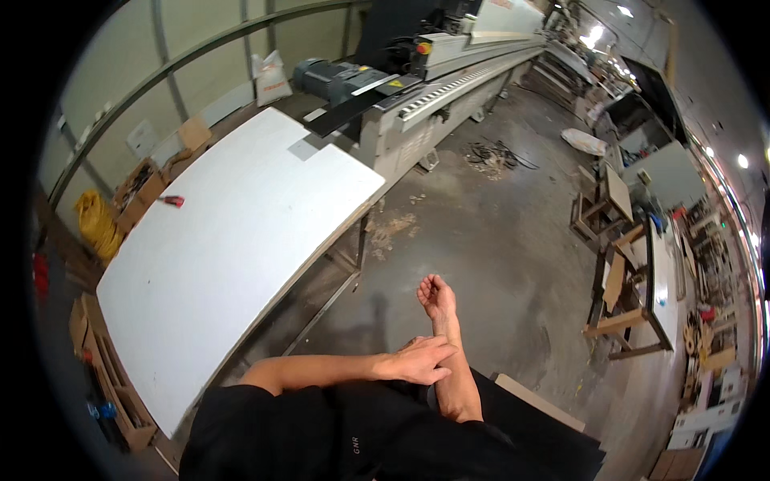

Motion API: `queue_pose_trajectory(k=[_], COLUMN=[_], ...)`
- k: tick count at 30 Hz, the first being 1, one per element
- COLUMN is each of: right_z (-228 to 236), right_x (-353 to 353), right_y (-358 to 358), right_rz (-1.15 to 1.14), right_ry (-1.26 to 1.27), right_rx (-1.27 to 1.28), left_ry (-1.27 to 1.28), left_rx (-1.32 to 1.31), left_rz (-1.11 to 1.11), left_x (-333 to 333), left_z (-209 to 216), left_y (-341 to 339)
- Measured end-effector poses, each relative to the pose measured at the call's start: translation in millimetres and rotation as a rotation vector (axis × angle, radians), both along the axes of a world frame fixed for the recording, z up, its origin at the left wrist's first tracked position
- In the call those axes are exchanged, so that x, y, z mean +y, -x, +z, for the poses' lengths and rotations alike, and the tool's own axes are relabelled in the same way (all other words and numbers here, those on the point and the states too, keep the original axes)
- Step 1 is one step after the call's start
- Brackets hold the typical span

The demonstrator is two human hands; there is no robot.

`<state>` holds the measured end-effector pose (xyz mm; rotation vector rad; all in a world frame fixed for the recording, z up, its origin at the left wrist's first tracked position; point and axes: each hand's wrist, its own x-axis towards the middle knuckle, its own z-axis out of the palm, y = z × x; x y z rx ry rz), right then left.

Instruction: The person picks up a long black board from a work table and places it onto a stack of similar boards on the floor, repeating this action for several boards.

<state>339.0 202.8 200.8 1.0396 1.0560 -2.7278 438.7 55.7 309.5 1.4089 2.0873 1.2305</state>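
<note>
My left hand (415,359) reaches across my body from the left. Its fingers lie over the inside of my right forearm, thumb and fingers apart, holding no object. My right hand (437,298) is raised in front of me, palm up, with its fingers curled in loosely. Nothing shows inside it. To my left stands a table with a large white top (241,248), which neither hand touches. A small tool with a red handle (173,201) lies near its far left edge.
A long grey machine (401,128) with a motor (325,78) adjoins the table's far end. Cables (496,157) and wood debris (393,232) lie on the floor. Wooden stands (634,297) line the right side. A yellow sack (98,224) and cardboard boxes (138,192) sit beyond the table.
</note>
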Motion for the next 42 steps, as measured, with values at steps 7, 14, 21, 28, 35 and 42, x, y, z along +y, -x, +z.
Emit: queue_pose_trajectory(k=[7,14,21,28,35,42], right_z=[-20,-72,-146,-149,-127,-125], right_x=[-2,35,94,66,-23,-81], right_y=[16,-9,-108,-207,-235,-237], right_rz=[0.137,0.159,0.038,-0.384,-0.313,-0.130], right_ry=[-0.004,-0.029,0.070,-0.057,-0.141,-0.302], right_rx=[-0.063,-0.174,-0.284,-0.662,-0.796,-0.768], left_ry=[-0.064,0.024,0.300,0.618,0.862,0.831], left_rx=[-0.215,0.047,0.289,0.361,0.201,0.235], left_rz=[0.074,0.511,0.925,1.120,1.046,0.993], left_x=[-7,-80,-211,-285,-329,-319], left_z=[-4,-41,-53,-31,-17,-14], left_y=[27,94,203,320,373,390])
